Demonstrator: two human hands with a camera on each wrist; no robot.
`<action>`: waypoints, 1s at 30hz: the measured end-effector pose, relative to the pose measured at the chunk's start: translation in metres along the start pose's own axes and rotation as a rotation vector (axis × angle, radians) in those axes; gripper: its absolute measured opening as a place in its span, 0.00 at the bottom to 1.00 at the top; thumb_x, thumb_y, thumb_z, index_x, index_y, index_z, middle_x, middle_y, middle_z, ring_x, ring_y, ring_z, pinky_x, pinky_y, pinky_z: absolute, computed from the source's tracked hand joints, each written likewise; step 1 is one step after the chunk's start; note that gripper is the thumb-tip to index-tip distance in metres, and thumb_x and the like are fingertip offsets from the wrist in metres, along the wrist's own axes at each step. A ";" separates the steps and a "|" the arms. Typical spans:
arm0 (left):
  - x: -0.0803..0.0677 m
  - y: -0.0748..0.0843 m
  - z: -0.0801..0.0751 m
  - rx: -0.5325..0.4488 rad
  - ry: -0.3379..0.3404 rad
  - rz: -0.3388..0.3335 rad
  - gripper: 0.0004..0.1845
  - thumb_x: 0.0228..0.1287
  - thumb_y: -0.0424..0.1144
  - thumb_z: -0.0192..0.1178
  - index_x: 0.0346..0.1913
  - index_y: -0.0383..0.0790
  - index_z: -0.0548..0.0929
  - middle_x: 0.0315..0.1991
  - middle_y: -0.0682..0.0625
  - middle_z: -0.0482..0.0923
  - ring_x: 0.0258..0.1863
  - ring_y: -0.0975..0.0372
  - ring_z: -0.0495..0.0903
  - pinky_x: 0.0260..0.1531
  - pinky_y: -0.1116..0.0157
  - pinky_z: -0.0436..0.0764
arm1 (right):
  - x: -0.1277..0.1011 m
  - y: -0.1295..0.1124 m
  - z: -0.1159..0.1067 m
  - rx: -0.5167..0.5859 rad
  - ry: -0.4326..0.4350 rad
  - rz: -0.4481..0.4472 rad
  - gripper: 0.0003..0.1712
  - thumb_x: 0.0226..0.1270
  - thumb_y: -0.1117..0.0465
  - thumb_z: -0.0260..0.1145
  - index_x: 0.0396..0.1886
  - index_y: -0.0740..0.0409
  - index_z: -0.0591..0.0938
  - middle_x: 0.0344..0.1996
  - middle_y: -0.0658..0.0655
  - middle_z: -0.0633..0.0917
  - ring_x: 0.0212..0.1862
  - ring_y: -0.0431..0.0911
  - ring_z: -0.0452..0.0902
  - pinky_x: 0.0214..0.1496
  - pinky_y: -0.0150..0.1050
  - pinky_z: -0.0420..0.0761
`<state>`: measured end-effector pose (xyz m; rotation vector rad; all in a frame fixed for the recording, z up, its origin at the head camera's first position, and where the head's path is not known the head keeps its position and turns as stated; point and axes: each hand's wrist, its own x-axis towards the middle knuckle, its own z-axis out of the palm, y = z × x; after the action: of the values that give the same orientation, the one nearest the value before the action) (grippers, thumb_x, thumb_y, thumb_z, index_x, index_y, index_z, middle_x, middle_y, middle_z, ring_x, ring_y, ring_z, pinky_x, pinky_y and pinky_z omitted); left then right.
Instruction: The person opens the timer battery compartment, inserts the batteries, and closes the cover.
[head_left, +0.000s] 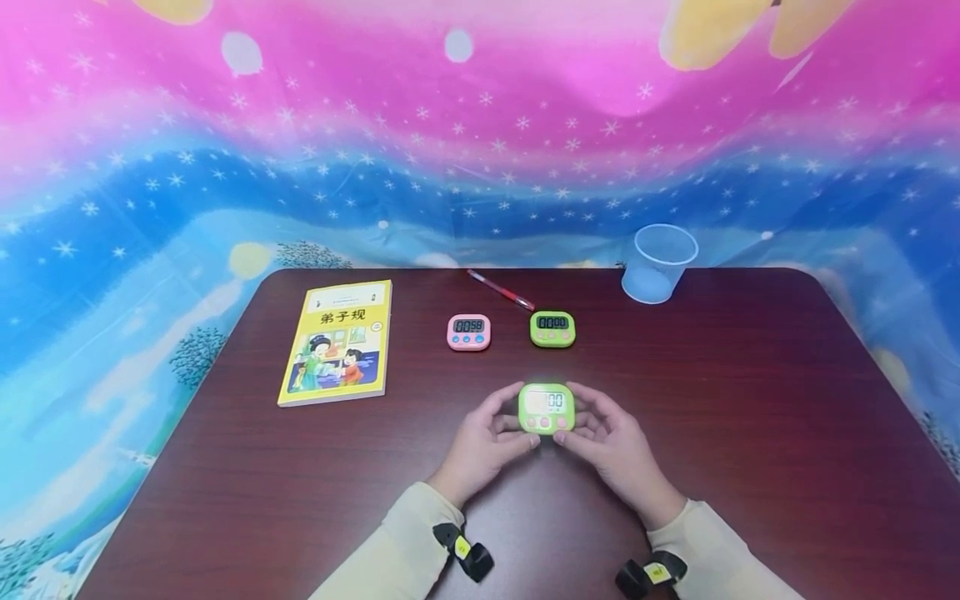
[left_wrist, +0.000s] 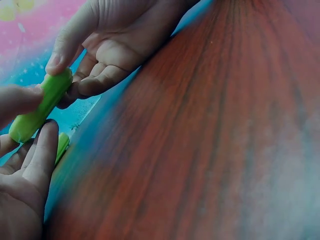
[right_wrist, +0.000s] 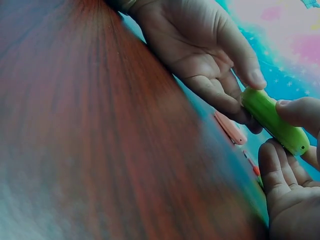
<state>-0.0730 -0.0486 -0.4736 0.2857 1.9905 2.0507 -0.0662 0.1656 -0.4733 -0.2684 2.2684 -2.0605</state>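
Observation:
A green digital timer [head_left: 547,409] with pink buttons is held up over the table, its screen facing the head camera. Digits "00" show at the right of the screen; glare covers the left part. My left hand [head_left: 480,450] grips the timer's left end between thumb and fingers. At the right end, my right hand [head_left: 618,450] pinches it the same way. From the side, in the left wrist view, the timer [left_wrist: 44,105] looks slim, with both thumbs on its near edge and fingers behind and below. The right wrist view shows the timer [right_wrist: 275,120] raised off the tabletop.
Beyond the hands lie a pink timer [head_left: 468,332] reading 00 58 and a second green timer [head_left: 552,329] reading 00 00. A red pen [head_left: 501,290] lies behind them. A yellow book [head_left: 337,342] is at left, a clear plastic cup [head_left: 658,267] at the table's [head_left: 750,417] back right.

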 end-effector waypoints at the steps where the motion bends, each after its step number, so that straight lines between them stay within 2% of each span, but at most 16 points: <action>1: 0.000 0.000 0.000 0.011 -0.003 0.002 0.40 0.60 0.26 0.68 0.75 0.41 0.65 0.61 0.40 0.74 0.48 0.54 0.85 0.46 0.67 0.86 | 0.000 0.000 0.000 0.004 0.002 0.001 0.38 0.58 0.70 0.76 0.68 0.62 0.72 0.53 0.65 0.82 0.44 0.46 0.83 0.46 0.34 0.87; 7: 0.000 -0.001 0.000 0.054 -0.001 0.026 0.39 0.61 0.25 0.68 0.75 0.36 0.64 0.64 0.40 0.69 0.49 0.52 0.84 0.47 0.68 0.86 | -0.001 -0.001 0.000 0.010 -0.010 0.004 0.39 0.57 0.71 0.76 0.69 0.62 0.72 0.50 0.66 0.83 0.42 0.46 0.83 0.44 0.34 0.87; 12: 0.001 -0.001 0.000 0.045 0.020 0.047 0.38 0.60 0.24 0.68 0.73 0.34 0.66 0.64 0.39 0.68 0.48 0.50 0.84 0.47 0.68 0.86 | 0.000 -0.002 -0.001 -0.049 -0.039 -0.001 0.40 0.57 0.69 0.77 0.70 0.61 0.71 0.45 0.64 0.83 0.39 0.45 0.82 0.40 0.33 0.87; 19: 0.004 -0.004 0.004 0.043 0.061 0.076 0.35 0.58 0.25 0.70 0.69 0.34 0.71 0.64 0.40 0.68 0.45 0.51 0.84 0.44 0.67 0.87 | 0.001 -0.001 -0.003 -0.134 -0.019 0.003 0.39 0.59 0.67 0.76 0.70 0.60 0.72 0.46 0.62 0.84 0.42 0.44 0.82 0.40 0.32 0.86; 30: 0.005 -0.004 0.007 0.060 0.111 0.099 0.31 0.58 0.24 0.70 0.65 0.33 0.74 0.62 0.41 0.70 0.46 0.52 0.83 0.46 0.66 0.87 | 0.004 -0.001 -0.004 -0.183 -0.009 0.006 0.39 0.58 0.67 0.76 0.69 0.60 0.72 0.48 0.62 0.84 0.43 0.45 0.82 0.41 0.33 0.86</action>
<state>-0.0754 -0.0401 -0.4779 0.2938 2.1468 2.1115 -0.0706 0.1684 -0.4712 -0.2794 2.4524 -1.8459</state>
